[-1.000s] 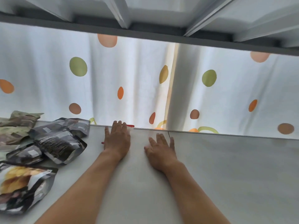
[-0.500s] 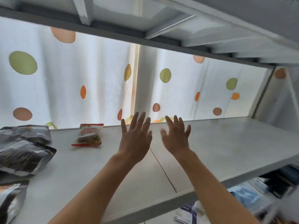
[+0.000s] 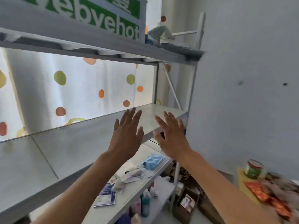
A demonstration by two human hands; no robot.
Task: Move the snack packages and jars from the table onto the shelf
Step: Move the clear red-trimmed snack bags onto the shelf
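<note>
Head view: left hand and right hand raised before shelf, fingers spread, nothing held. Green-labelled jar and blurred snack packages lie lower right; jar best gripped round body, kept upright.

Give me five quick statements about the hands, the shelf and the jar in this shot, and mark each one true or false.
1. Both hands are empty with fingers spread. True: the left hand and right hand hold nothing.
2. The right hand grips the jar. False: the green jar with a red-and-white lid stands apart at lower right.
3. A blue face mask lies on the lower shelf. True.
4. The curtain behind the shelf is striped. False: the curtain has coloured dots.
5. Snack packs cover the middle shelf in view. False: the visible part of the middle shelf is bare.
</note>
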